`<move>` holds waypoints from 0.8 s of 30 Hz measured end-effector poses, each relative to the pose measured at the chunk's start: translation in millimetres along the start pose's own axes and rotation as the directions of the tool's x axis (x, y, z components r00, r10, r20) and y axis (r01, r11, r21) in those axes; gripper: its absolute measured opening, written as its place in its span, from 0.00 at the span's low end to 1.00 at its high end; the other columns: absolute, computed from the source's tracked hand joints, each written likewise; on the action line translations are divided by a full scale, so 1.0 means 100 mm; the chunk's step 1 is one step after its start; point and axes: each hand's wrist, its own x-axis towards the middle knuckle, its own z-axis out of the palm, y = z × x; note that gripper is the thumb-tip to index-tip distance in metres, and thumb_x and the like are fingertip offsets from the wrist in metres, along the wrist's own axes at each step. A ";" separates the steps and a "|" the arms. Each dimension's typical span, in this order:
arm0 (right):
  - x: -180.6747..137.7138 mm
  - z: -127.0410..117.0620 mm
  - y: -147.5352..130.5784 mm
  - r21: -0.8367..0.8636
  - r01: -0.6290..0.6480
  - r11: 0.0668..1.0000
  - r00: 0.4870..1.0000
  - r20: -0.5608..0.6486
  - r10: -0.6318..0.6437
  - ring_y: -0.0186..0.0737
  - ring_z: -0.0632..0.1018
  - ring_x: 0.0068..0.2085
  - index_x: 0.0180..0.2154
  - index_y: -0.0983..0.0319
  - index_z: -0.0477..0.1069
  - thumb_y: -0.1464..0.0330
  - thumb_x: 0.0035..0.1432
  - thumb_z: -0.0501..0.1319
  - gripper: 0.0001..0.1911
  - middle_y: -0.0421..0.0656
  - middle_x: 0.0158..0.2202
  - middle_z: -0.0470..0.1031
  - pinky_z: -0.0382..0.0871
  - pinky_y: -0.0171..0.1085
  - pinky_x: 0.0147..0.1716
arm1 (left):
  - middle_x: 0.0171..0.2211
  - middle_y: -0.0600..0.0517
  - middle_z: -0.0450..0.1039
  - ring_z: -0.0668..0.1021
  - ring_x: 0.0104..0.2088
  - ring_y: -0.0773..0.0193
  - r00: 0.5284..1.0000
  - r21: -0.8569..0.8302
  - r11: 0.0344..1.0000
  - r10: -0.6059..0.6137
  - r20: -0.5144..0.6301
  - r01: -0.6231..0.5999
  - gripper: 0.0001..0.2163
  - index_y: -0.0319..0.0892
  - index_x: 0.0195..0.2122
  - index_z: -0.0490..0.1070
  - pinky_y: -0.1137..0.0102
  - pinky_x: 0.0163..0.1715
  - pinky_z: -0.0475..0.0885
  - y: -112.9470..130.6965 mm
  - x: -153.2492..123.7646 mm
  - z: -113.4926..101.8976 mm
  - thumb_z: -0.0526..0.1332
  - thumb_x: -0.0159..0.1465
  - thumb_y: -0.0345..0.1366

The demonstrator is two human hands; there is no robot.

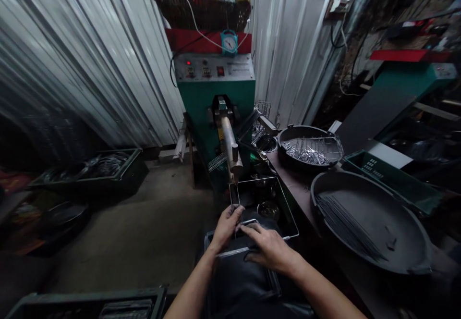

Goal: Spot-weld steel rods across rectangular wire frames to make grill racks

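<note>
The left hand [226, 226] pinched the near end of a rectangular wire frame [264, 207], fingers closed on the thin rod just below the tip of the machine's arm [230, 148]. The right hand [269, 248] lay flat and loose over a second wire frame [242, 261] resting on the dark padded surface close to the body, its fingertips touching the frame's far rod rather than gripping it. The held frame stretched away from the hands toward the green machine [215, 103], which stood against the corrugated metal wall [90, 69]. Along the left edge of the desk [298, 189], just beside the frame, sat a large round dark pan [370, 223] holding a fan of straight wires [342, 225]. Farther along the desk, another pan [311, 146] carried a wire rack and a heap of bent wire pieces. A green crate [392, 179] stood at the desk's far side, and a dark crate [97, 170] of parts lay on the floor to the left.
</note>
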 end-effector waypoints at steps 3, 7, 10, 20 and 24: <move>-0.15 -0.02 0.15 0.069 -0.020 0.997 0.997 -0.068 0.025 0.40 0.70 0.47 0.50 0.57 0.61 0.72 0.51 0.57 0.23 0.44 0.50 0.64 0.64 0.36 0.43 | 0.14 0.63 0.53 0.57 0.10 0.78 0.998 -0.025 0.998 -0.054 0.038 0.055 0.15 0.41 0.29 0.61 0.79 0.11 0.50 -0.02 -0.03 -0.01 0.58 0.52 0.49; -0.33 -0.03 0.44 0.133 -0.090 0.987 0.989 -0.107 0.105 0.36 0.73 0.34 0.36 0.59 0.70 0.70 0.55 0.54 0.08 0.41 0.33 0.71 0.65 0.33 0.33 | 0.14 0.64 0.53 0.57 0.10 0.78 0.996 -0.045 0.995 -0.091 0.012 0.092 0.15 0.42 0.28 0.59 0.80 0.09 0.51 0.00 -0.02 -0.01 0.58 0.52 0.48; -0.31 -0.05 0.64 0.200 -0.087 0.976 0.975 -0.186 0.125 0.37 0.73 0.33 0.34 0.60 0.70 0.67 0.56 0.54 0.07 0.42 0.31 0.71 0.66 0.34 0.32 | 0.13 0.64 0.52 0.55 0.09 0.78 0.996 -0.056 0.996 -0.074 -0.048 0.072 0.15 0.43 0.29 0.59 0.80 0.08 0.49 0.08 0.08 -0.07 0.59 0.51 0.48; 0.63 -0.31 1.16 0.309 0.071 0.948 0.831 -0.544 0.115 0.37 0.72 0.32 0.30 0.61 0.67 0.61 0.52 0.57 0.09 0.41 0.29 0.70 0.65 0.36 0.33 | 0.10 0.64 0.53 0.54 0.08 0.78 0.978 -0.120 0.992 0.012 -0.207 -0.037 0.14 0.41 0.25 0.60 0.80 0.08 0.48 0.52 0.99 -0.25 0.63 0.46 0.42; 0.88 -0.46 1.27 0.325 0.096 0.941 0.825 -0.554 0.107 0.37 0.71 0.31 0.28 0.62 0.68 0.61 0.51 0.58 0.10 0.40 0.27 0.69 0.64 0.34 0.32 | 0.10 0.64 0.53 0.55 0.08 0.78 0.974 -0.147 0.987 0.027 -0.225 -0.061 0.13 0.41 0.25 0.59 0.80 0.08 0.48 0.61 1.22 -0.25 0.63 0.45 0.40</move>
